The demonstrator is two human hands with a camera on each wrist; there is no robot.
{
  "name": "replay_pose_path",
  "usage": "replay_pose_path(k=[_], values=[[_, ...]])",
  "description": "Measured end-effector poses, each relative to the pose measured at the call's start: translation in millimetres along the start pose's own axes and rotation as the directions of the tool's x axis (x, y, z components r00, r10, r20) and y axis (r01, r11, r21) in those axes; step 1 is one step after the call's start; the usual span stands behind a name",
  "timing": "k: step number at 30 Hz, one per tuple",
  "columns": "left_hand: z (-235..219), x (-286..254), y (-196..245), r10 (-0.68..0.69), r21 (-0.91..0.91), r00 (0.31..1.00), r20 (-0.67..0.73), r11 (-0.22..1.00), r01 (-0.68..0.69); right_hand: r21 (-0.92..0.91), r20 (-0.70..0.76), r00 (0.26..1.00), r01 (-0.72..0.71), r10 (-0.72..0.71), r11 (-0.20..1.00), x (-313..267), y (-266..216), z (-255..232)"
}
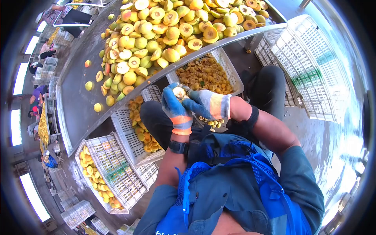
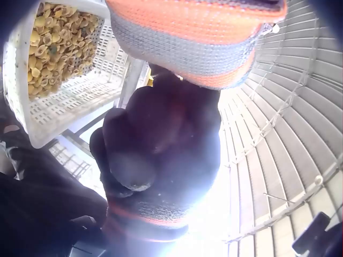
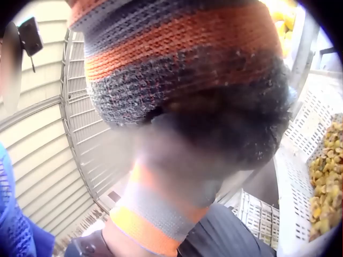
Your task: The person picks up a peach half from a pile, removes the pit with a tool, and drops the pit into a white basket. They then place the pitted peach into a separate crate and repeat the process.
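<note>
Both hands wear blue-coated gloves with orange and grey cuffs and meet above the lap. My left hand (image 1: 175, 107) grips a pale cut peach half (image 1: 179, 93), its fingers wrapped round the fruit from the left. From the other side my right hand (image 1: 205, 103) curls its fingers against the same peach half; whatever else lies inside that grasp is hidden. In the left wrist view a dark glove (image 2: 155, 139) shows curled fingers under a striped cuff. Glove fabric covers most of the right wrist view, and the fruit is out of sight there.
Peaches, many halved, are heaped on a metal table (image 1: 76, 90) ahead. Below its edge stands a white crate (image 1: 231, 72) of small yellow-brown pieces. Two more crates of peach halves (image 1: 92, 172) sit at left. Empty-looking white crates (image 1: 309, 66) are stacked at right.
</note>
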State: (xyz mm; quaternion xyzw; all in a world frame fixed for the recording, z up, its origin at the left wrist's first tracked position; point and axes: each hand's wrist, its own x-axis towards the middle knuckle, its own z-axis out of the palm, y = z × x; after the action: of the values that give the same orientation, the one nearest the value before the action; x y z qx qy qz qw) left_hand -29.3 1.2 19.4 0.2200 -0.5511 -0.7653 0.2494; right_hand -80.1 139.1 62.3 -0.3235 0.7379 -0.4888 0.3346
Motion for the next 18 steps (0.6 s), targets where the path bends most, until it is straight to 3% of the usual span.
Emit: replay_pose_path(k=[5,7,8,10,12,15,18], values=[[-12.2,6.2,-6.4,-0.035,0.000,0.991,0.131,0.999,0.035,0.066,0.008,0.999,0.034,-0.035,0.997,1.5,5.6,-3.1],[-13.2,5.6,-7.6,-0.104,-0.057,0.984,0.148,0.992,0.113,-0.106,0.028,0.993,-0.107,0.111,0.989,1.6,-6.7,-1.6],[-10.9,3.7,-10.1,-0.101,-0.064,0.991,0.091,0.992,0.107,-0.192,0.031,0.982,-0.178,0.187,0.965,0.3,-11.9,-1.7],[-6.6,-0.2,-14.3,-0.090,-0.076,0.996,-0.026,0.993,0.088,-0.120,0.043,0.992,-0.115,0.121,0.986,2.9,2.4,5.5],[-6.6,-0.9,-14.2,-0.091,-0.098,0.996,-0.023,0.991,0.088,-0.080,0.091,0.995,-0.041,0.048,0.996,5.5,10.4,2.2],[-12.9,-4.2,-16.1,-0.050,-0.056,0.999,-0.005,0.997,0.049,0.088,0.111,0.989,-0.103,0.093,0.991,6.1,15.5,2.3],[-17.5,-3.7,-26.0,-0.001,0.001,1.000,-0.018,1.000,0.001,-0.004,0.138,0.979,-0.153,0.152,0.988,9.9,14.3,3.4]])
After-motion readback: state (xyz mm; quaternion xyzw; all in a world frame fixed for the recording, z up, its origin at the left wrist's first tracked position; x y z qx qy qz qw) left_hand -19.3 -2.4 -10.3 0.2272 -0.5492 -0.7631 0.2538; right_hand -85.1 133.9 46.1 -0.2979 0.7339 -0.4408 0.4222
